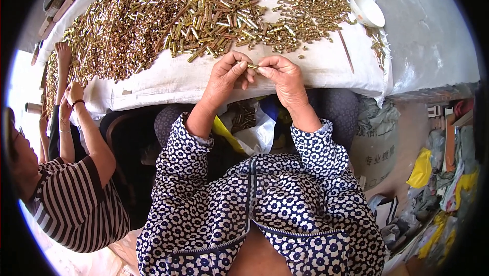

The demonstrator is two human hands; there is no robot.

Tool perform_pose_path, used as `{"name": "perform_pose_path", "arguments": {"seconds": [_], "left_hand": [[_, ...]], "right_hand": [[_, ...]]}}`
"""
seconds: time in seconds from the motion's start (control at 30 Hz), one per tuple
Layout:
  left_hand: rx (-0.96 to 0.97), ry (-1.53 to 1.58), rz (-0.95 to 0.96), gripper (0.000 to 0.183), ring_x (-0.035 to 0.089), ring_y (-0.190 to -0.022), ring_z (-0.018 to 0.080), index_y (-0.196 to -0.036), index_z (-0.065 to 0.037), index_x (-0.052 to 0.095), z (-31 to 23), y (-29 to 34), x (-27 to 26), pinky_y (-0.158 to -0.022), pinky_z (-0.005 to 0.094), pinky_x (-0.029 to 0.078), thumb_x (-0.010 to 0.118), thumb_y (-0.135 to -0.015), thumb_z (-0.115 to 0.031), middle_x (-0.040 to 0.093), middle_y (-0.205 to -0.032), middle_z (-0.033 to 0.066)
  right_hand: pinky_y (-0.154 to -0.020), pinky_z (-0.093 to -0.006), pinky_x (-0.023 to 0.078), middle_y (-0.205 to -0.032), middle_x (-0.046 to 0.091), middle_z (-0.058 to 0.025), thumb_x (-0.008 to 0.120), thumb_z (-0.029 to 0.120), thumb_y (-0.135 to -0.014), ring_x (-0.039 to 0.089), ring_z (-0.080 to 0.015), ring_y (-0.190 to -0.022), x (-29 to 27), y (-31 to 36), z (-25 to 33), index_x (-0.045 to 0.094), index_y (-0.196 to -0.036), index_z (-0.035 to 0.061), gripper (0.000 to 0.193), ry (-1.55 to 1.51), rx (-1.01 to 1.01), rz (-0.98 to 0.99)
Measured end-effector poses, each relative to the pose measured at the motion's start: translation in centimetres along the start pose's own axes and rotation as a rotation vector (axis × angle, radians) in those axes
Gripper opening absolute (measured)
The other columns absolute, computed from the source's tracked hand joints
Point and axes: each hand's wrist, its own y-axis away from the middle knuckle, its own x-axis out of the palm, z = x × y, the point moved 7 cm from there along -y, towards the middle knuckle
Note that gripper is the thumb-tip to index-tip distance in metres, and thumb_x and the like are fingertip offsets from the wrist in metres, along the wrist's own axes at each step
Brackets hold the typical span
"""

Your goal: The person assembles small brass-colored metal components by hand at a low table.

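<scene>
Over the near edge of a cloth-covered table (pixel 168 85), my two hands meet at a small gold-coloured metal piece (pixel 252 65). The thumb and fingers of my left hand (pixel 224 76) pinch one end of it. My right hand (pixel 286 78) grips the other end between thumb and forefinger. Part of the piece is hidden by the fingertips. Just beyond my hands spreads a heap of gold-coloured metal tubes (pixel 214 16). Smaller gold-coloured metal parts (pixel 310 13) lie heaped at the far right, and more small shiny parts (pixel 122 46) are piled at the left.
A white bowl (pixel 368 10) tips at the table's right edge, near a thin brown stick (pixel 346 51). An open bag (pixel 254 128) with metal tubes is below my hands. At left sits a person in a striped shirt (pixel 76 204). Sacks (pixel 377 138) and scraps lie right.
</scene>
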Motion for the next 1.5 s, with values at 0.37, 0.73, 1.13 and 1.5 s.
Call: {"name": "perform_pose_path", "arguments": {"seconds": [0.37, 0.73, 1.13, 1.5], "left_hand": [[0.105, -0.024, 0.003, 0.013, 0.06, -0.072, 0.0127, -0.1, 0.0, 0.053, 0.0, 0.5, 0.3, -0.059, 0.0235, 0.05, 0.048, -0.097, -0.012, 0.062, -0.085, 0.0078], [0.081, 0.102, -0.048, 0.015, 0.06, -0.066, 0.0139, -0.099, 0.0, 0.053, 1.5, 1.0, -0.1, -0.056, 0.024, 0.05, 0.049, -0.097, -0.015, 0.064, -0.081, 0.0094], [0.047, 0.105, -0.052, 0.016, 0.061, -0.061, 0.0143, -0.096, -0.001, 0.055, 2.1, 1.1, -0.3, -0.052, 0.0232, 0.05, 0.05, -0.096, -0.016, 0.064, -0.078, 0.0092], [0.064, 0.067, -0.093, 0.017, 0.061, -0.061, 0.0145, -0.096, -0.001, 0.054, 1.9, 0.8, -0.2, -0.051, 0.0231, 0.05, 0.051, -0.097, -0.017, 0.063, -0.076, 0.0088]], "right_hand": [[-0.08, -0.0257, 0.047, -0.087, 0.063, -0.0065, 0.058, 0.005, -0.089, 0.06, -0.0121, -0.081, 1.4, 0.9, 1.2, 0.059, -0.097, -0.0018, 0.011, -0.094, -0.003, 0.093], [-0.081, -0.0269, 0.049, -0.09, 0.064, -0.0082, 0.058, 0.006, -0.088, 0.062, -0.0136, -0.084, 0.6, 1.2, -1.0, 0.059, -0.099, -0.0013, 0.013, -0.246, 0.115, 0.112], [-0.079, -0.0225, 0.045, -0.09, 0.062, -0.0019, 0.06, 0.006, -0.087, 0.057, -0.0079, -0.083, -0.2, 1.0, -0.7, 0.061, -0.096, -0.0003, 0.011, 0.129, -0.007, 0.077], [-0.074, -0.0245, 0.048, -0.089, 0.061, -0.0027, 0.06, 0.001, -0.085, 0.058, -0.011, -0.084, 1.0, 1.3, 1.7, 0.061, -0.095, 0.0013, 0.01, 0.444, -0.228, 0.041]]}}
